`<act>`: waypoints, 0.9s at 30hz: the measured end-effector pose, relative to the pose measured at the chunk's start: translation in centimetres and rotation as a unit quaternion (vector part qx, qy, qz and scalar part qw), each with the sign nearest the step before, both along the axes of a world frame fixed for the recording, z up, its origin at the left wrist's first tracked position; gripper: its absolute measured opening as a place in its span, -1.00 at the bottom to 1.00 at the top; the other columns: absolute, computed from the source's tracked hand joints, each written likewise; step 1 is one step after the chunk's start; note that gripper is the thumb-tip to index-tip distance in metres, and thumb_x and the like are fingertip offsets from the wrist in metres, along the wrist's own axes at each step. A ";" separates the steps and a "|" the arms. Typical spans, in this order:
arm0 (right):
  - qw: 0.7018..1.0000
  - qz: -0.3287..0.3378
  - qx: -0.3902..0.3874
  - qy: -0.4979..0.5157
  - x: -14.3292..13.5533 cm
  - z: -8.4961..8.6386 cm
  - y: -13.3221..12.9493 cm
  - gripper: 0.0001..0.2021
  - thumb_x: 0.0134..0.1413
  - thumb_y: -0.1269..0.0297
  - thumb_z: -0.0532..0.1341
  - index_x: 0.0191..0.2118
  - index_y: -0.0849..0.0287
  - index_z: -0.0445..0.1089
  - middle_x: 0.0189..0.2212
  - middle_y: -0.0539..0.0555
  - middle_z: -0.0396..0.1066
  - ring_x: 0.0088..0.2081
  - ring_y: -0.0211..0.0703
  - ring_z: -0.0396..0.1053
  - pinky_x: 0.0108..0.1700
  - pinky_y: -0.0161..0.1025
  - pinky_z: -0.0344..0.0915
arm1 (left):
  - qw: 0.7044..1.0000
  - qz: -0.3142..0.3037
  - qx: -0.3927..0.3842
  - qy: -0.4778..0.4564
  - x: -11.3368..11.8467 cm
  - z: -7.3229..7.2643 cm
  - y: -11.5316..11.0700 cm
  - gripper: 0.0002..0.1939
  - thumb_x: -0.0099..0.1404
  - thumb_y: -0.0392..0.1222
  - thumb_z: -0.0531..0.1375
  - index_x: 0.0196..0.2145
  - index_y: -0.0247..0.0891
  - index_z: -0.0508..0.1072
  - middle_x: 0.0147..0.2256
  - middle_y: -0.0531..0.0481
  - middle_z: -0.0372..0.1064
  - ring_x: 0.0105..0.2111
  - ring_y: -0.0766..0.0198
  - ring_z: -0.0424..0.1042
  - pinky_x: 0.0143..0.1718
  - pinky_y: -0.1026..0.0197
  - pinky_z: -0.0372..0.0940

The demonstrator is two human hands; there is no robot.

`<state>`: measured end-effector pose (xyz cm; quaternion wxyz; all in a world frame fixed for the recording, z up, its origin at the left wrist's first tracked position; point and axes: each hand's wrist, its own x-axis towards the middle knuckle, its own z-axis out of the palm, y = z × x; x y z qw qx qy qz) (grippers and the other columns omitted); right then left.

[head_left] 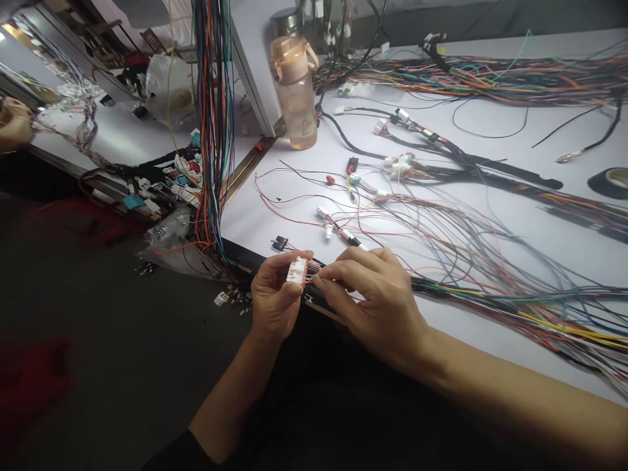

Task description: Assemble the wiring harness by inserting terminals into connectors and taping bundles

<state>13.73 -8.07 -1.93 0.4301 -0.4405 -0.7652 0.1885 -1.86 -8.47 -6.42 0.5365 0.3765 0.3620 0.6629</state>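
A white multi-pin connector [296, 271] is held between the thumb and fingers of my left hand [275, 294], near the table's front edge. Thin wires run out of its right side. My right hand [375, 294] is just to the right, thumb and index finger pinched on a thin wire close to the connector. The fingertips partly cover that wire. Behind the hands lie a small black connector [280, 243] and a white connector [328, 231], both on the white table.
A bottle with an orange lid [296, 98] stands at the back. A hanging wire bundle [213, 131] drops past the table's left edge. Wire harnesses [490, 176] and a black tape roll [611, 182] lie to the right. Another person's hand [14, 124] shows at far left.
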 end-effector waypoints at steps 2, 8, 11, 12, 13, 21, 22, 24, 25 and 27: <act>1.000 -0.007 0.007 -0.005 -0.2 0.0 -0.1 -0.84 0.18 0.37 0.20 -0.42 0.16 0.46 -0.50 -0.05 0.42 -0.51 -0.36 0.28 -0.30 -0.22 0.02 | 1.000 0.003 0.008 0.008 0.1 0.0 -0.1 -0.65 -0.05 -0.11 0.46 -0.25 -0.10 0.58 -0.23 -0.03 0.55 -0.24 0.25 0.52 -0.14 0.22 0.39; 1.000 -0.005 0.004 -0.004 -0.2 -0.3 -0.3 -0.84 0.19 0.36 0.20 -0.41 0.14 0.49 -0.50 -0.06 0.44 -0.49 -0.36 0.31 -0.29 -0.23 0.03 | 1.000 -0.003 0.020 0.016 0.1 -0.1 -0.3 -0.66 -0.02 -0.15 0.45 -0.23 -0.10 0.57 -0.19 -0.03 0.55 -0.22 0.25 0.52 -0.14 0.21 0.40; 1.000 0.012 -0.015 -0.003 0.5 -0.2 -0.3 -0.90 0.18 0.30 0.24 -0.31 0.11 0.51 -0.43 -0.05 0.49 -0.43 -0.33 0.38 -0.27 -0.24 0.06 | 1.000 -0.001 0.016 0.009 0.1 -0.2 -0.4 -0.66 -0.01 -0.14 0.45 -0.23 -0.11 0.57 -0.20 -0.03 0.55 -0.21 0.25 0.52 -0.12 0.21 0.39; 1.000 0.015 -0.020 -0.002 0.8 -0.1 -0.3 -0.91 0.17 0.29 0.25 -0.30 0.12 0.51 -0.42 -0.04 0.49 -0.41 -0.32 0.39 -0.27 -0.24 0.07 | 1.000 -0.002 0.015 0.008 0.1 -0.2 -0.4 -0.67 -0.01 -0.13 0.44 -0.23 -0.10 0.57 -0.20 -0.03 0.56 -0.20 0.25 0.52 -0.12 0.22 0.39; 1.000 0.017 -0.022 -0.002 1.0 -0.1 -0.3 -0.91 0.17 0.28 0.25 -0.30 0.12 0.51 -0.42 -0.04 0.50 -0.41 -0.32 0.40 -0.27 -0.24 0.07 | 1.000 -0.003 0.017 0.008 0.1 -0.2 -0.4 -0.67 -0.01 -0.14 0.44 -0.23 -0.10 0.57 -0.20 -0.03 0.56 -0.19 0.25 0.51 -0.11 0.22 0.39; 0.999 0.038 -0.011 -0.017 0.8 -0.2 -0.1 -0.87 0.21 0.34 0.20 -0.33 0.14 0.49 -0.43 -0.04 0.47 -0.41 -0.32 0.38 -0.29 -0.24 0.06 | 0.999 -0.021 0.039 0.017 0.0 -0.2 -0.3 -0.67 0.02 -0.16 0.43 -0.21 -0.08 0.56 -0.18 0.01 0.55 -0.20 0.30 0.51 -0.12 0.26 0.40; 0.999 0.041 -0.011 -0.019 0.7 -0.2 -0.1 -0.87 0.21 0.35 0.20 -0.33 0.15 0.49 -0.42 -0.03 0.46 -0.41 -0.31 0.37 -0.29 -0.24 0.05 | 0.999 -0.020 0.041 0.021 0.0 -0.3 -0.3 -0.67 0.02 -0.16 0.43 -0.21 -0.08 0.56 -0.18 0.01 0.55 -0.20 0.29 0.51 -0.11 0.25 0.40; 0.998 0.051 -0.009 -0.021 0.6 -0.3 -0.1 -0.87 0.21 0.36 0.19 -0.31 0.15 0.49 -0.41 -0.02 0.45 -0.41 -0.31 0.36 -0.29 -0.24 0.05 | 0.998 -0.017 0.044 0.029 -0.2 -0.4 -0.3 -0.67 0.01 -0.16 0.44 -0.21 -0.08 0.56 -0.18 0.00 0.55 -0.19 0.28 0.51 -0.11 0.23 0.40; 0.998 0.056 -0.009 -0.019 0.6 -0.4 -0.1 -0.88 0.21 0.37 0.19 -0.31 0.15 0.48 -0.41 -0.02 0.45 -0.41 -0.31 0.35 -0.29 -0.25 0.05 | 0.998 -0.017 0.043 0.033 -0.2 -0.5 -0.3 -0.67 0.01 -0.16 0.44 -0.21 -0.08 0.57 -0.18 -0.01 0.55 -0.19 0.26 0.51 -0.12 0.22 0.40; 0.998 0.061 -0.006 -0.016 0.4 -0.6 -0.1 -0.87 0.21 0.39 0.18 -0.30 0.16 0.48 -0.41 -0.01 0.44 -0.40 -0.31 0.34 -0.29 -0.25 0.06 | 0.998 -0.020 0.040 0.036 -0.3 -0.7 -0.3 -0.66 0.00 -0.16 0.44 -0.21 -0.08 0.57 -0.18 -0.01 0.55 -0.20 0.25 0.52 -0.12 0.21 0.41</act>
